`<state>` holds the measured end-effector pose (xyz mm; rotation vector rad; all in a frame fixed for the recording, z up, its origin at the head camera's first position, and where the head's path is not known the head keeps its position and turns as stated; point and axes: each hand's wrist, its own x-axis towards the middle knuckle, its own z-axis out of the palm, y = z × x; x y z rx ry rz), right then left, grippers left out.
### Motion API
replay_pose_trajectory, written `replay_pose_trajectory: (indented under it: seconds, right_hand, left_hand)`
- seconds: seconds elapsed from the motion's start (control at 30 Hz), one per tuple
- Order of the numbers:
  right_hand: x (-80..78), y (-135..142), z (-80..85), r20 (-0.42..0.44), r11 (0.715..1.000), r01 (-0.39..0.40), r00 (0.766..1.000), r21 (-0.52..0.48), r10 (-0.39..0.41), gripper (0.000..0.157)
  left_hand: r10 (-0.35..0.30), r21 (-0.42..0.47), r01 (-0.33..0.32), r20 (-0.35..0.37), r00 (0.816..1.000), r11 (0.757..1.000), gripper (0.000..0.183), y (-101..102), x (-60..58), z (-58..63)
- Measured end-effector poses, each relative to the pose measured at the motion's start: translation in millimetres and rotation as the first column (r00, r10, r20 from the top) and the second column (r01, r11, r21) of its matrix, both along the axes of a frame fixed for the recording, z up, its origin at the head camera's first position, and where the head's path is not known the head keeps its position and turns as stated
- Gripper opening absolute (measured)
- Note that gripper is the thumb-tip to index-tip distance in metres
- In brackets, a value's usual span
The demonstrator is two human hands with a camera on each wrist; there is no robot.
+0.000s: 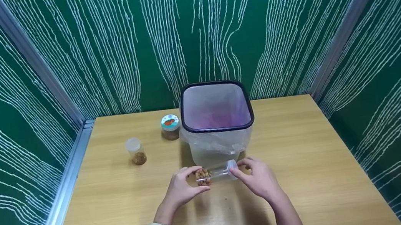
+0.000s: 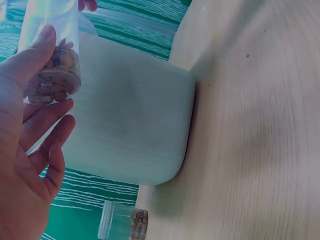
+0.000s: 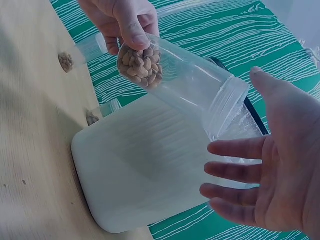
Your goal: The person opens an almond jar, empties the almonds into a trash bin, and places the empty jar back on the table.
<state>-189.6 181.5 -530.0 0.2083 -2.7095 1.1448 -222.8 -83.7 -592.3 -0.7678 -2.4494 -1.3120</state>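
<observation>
A clear plastic jar (image 3: 187, 75) lies tilted in front of the bin, with brown nuts (image 3: 141, 67) gathered at its base. My left hand (image 1: 181, 186) grips that base between thumb and fingers. At the other end is a ribbed translucent lid (image 3: 227, 107). My right hand (image 1: 257, 178) is right at this lid, thumb on one side and fingers on the other. In the right wrist view its fingers (image 3: 235, 172) are spread and nearly straight, not wrapped round the lid.
A white bin (image 1: 222, 146) with a black rim and a plastic liner stands behind the hands. Left of it are a jar with a picture on its lid (image 1: 170, 122) and a second small jar (image 1: 136, 152), both upright on the wooden table (image 1: 113, 217). Green white-streaked walls (image 1: 190, 32) enclose the table.
</observation>
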Motion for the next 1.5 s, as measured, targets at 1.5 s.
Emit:
replay_pose_trajectory:
  seconds: [1.5]
  right_hand:
    - [6.1, 2.8, -11.0, 0.098, 0.995, 0.048, 0.994, -0.088, -0.039, 0.033]
  left_hand:
    - [-0.014, 0.039, 0.014, 0.023, 1.000, 0.999, 0.062, 1.8, 5.4, -11.4]
